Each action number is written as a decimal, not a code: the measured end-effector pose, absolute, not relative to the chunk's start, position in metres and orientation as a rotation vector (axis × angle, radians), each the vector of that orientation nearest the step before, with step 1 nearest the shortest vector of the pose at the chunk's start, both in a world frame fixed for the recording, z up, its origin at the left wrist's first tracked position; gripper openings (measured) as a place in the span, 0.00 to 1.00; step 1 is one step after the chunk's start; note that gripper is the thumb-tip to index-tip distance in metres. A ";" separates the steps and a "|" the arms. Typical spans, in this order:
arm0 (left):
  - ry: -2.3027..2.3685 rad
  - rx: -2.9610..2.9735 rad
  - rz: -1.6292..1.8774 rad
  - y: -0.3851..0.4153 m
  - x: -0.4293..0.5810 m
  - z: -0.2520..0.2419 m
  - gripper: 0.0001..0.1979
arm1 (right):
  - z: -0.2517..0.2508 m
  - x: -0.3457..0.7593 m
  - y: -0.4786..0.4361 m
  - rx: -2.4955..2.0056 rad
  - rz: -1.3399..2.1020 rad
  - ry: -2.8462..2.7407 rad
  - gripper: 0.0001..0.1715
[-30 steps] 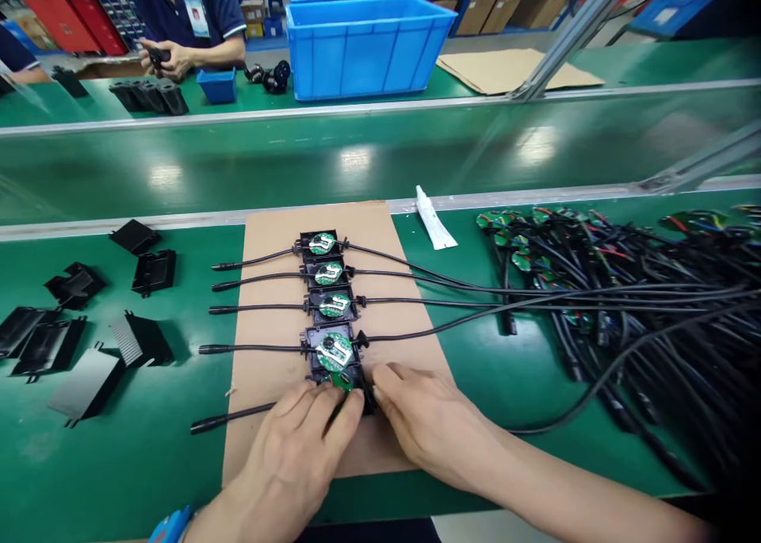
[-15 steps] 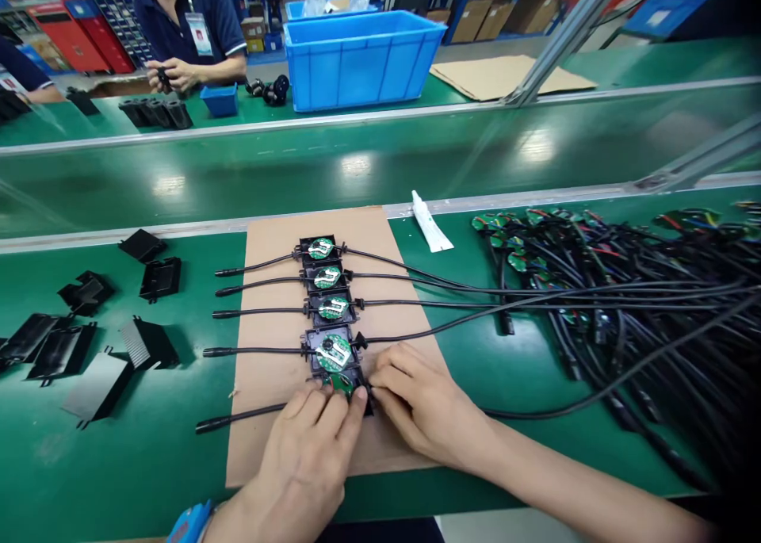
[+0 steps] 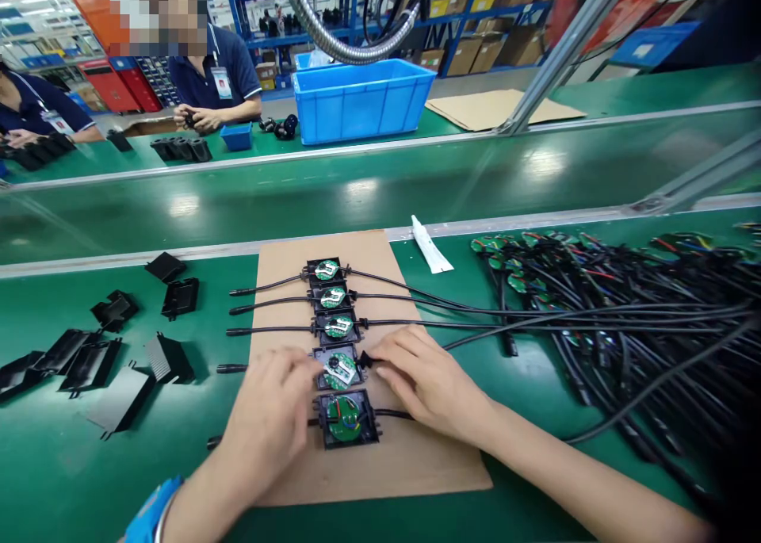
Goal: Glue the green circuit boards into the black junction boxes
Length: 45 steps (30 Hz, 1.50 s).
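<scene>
Several open black plastic housings stand in a column, each with a round green circuit board inside and black cables out of both sides. My right hand [image 3: 431, 376] pinches the black cable beside its grommet [image 3: 365, 360], at the right of the fourth housing [image 3: 339, 369]. Curled and slightly blurred, my left hand [image 3: 270, 412] is at that housing's left edge, over its left cable [image 3: 231, 368]; its fingertips are partly hidden. The nearest housing [image 3: 348, 420] lies just below, untouched, with red and yellow wires showing on its board.
Cardboard [image 3: 369, 479] lies under the housings. Loose black housing parts [image 3: 122, 396] are scattered left. A white tube [image 3: 431, 246] lies behind, and a heap of black cables with boards [image 3: 630, 313] fills the right. Across the bench are a blue bin [image 3: 362, 103] and a person [image 3: 219, 83] handling a part.
Both hands have left the nearest housing and moved up to the fourth one's sides. The nearest housing and its board are now uncovered. The camera view has tilted upward.
</scene>
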State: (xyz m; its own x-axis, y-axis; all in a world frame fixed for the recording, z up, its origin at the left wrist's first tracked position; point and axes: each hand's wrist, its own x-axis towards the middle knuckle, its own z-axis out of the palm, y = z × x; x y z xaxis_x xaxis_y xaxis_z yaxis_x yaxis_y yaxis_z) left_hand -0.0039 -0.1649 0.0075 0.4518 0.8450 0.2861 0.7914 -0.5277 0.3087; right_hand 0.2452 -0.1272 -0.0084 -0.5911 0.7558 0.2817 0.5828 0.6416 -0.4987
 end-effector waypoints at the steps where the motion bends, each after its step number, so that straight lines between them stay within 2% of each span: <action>1: 1.523 2.530 0.563 -0.156 -0.010 0.008 0.13 | -0.011 0.244 -0.124 -1.089 0.454 -2.391 0.10; 4: 1.511 2.417 0.409 -0.140 -0.021 0.005 0.04 | -0.017 0.242 -0.123 -1.133 0.419 -2.410 0.09; 10: 1.386 2.266 0.489 -0.149 -0.027 0.011 0.10 | 0.014 0.245 -0.145 -1.156 0.429 -2.532 0.11; 15: 1.450 2.342 0.249 -0.148 -0.020 0.010 0.11 | 0.032 0.231 -0.138 -1.192 0.478 -2.777 0.09; 24: 1.467 2.391 0.075 -0.139 -0.009 0.003 0.09 | 0.026 0.213 -0.123 -1.335 0.570 -2.924 0.08; 30: 1.388 2.239 0.187 -0.135 -0.017 0.003 0.11 | 0.021 0.206 -0.119 -1.198 0.583 -2.943 0.18; 34: 1.361 2.230 0.214 -0.132 -0.017 0.010 0.12 | 0.016 0.200 -0.119 -1.177 0.516 -2.995 0.17; 45: 1.469 2.286 -0.143 -0.125 -0.004 0.015 0.13 | 0.011 0.196 -0.123 -1.207 0.434 -3.001 0.19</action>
